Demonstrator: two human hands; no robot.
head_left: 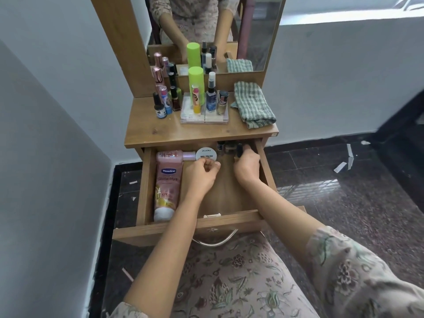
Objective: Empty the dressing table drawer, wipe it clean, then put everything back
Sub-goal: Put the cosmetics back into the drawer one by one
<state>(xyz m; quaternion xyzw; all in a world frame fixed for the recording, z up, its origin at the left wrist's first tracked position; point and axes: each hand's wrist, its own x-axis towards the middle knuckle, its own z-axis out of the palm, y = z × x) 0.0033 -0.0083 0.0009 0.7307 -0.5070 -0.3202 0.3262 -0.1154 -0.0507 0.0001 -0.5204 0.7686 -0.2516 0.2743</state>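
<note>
The wooden drawer (229, 220) stands pulled out under the dressing table top. A pink Vaseline lotion tube (166, 187) lies along its left side, with a pink bottle (174, 155) and a white nail polish remover tub (206, 153) at the back. My left hand (202, 175) sits just in front of the tub, fingers curled, nothing clearly in it. My right hand (246, 165) is at the back right corner, closed on a small dark nail polish bottle (239, 149) among other small bottles (223, 148) half hidden under the table top.
On the table top (160, 129) stand several nail polishes, a green can (196, 82), a spray bottle (211, 95) and a clear tray (204, 115). A green checked cloth (252, 104) lies at the right. A mirror (252, 31) rises behind. A wall is close on the left.
</note>
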